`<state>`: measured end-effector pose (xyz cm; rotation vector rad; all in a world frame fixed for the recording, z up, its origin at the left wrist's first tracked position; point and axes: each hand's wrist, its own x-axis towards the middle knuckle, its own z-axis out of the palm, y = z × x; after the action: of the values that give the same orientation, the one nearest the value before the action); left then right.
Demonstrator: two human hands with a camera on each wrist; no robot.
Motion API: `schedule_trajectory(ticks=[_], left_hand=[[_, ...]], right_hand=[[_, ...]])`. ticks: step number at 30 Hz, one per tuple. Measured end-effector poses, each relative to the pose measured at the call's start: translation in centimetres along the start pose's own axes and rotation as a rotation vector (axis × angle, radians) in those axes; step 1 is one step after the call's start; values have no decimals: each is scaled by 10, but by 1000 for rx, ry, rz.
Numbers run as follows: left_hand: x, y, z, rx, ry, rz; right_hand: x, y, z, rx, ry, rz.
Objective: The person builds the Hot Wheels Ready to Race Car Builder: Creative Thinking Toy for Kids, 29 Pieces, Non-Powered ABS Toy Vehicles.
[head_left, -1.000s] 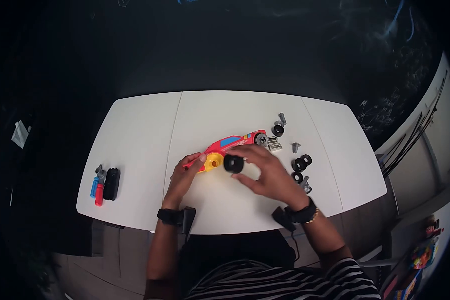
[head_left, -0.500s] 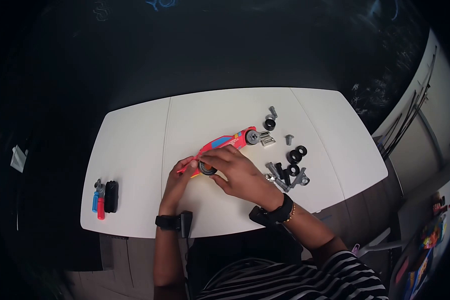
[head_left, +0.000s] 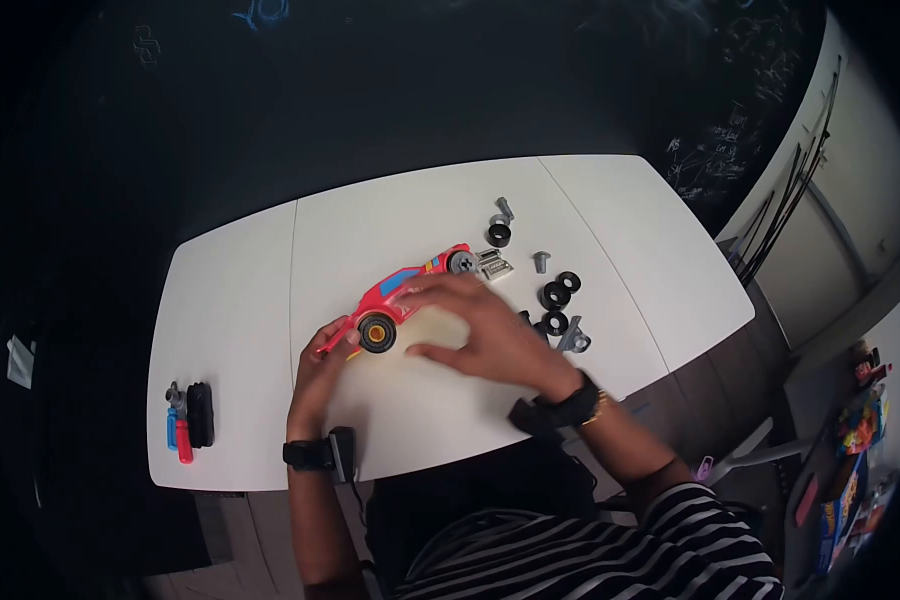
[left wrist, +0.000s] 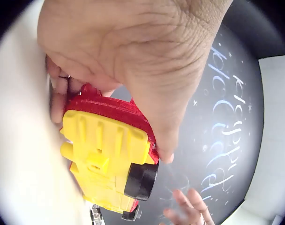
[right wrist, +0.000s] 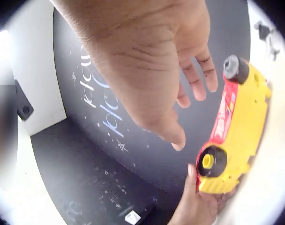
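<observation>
A red toy car (head_left: 398,284) with a yellow underside (left wrist: 105,159) lies tipped on its side on the white table. My left hand (head_left: 320,372) grips one end of it, thumb on the side that faces up. Near that thumb, a black tire (head_left: 377,333) sits around the car's yellow hub (right wrist: 208,161). At the car's other end is a wheel with a grey centre (head_left: 461,263), close to a silver engine-like piece (head_left: 493,265). My right hand (head_left: 495,345) hovers just right of the tire, fingers and thumb spread, holding nothing.
Loose black tires (head_left: 555,295) and grey bolts (head_left: 541,262) lie to the right, some partly behind the right hand. Farther back are another tire (head_left: 499,235) and bolt (head_left: 505,208). At the left edge lie a red-handled tool (head_left: 184,442), a blue-handled one (head_left: 171,430) and a black object (head_left: 200,415).
My right hand brought the black tire to the yellow hub, let it go there and drew back to the right. My left hand kept its grip on the car.
</observation>
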<state>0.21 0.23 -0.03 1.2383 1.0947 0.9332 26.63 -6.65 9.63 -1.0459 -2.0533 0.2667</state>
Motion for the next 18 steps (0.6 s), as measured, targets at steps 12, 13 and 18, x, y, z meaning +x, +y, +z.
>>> schedule_trajectory(ticks=[12,13,18], left_hand=[[-2,4,1,31,24,18],[-1,5,0,14,16,10],[-4,11,3,-12,17,-2]], right_hand=[[-82,77,-96,-235,-344,562],[-85,80,-92,-248,-385,525],[-85,92,-85,-305,-436,458]])
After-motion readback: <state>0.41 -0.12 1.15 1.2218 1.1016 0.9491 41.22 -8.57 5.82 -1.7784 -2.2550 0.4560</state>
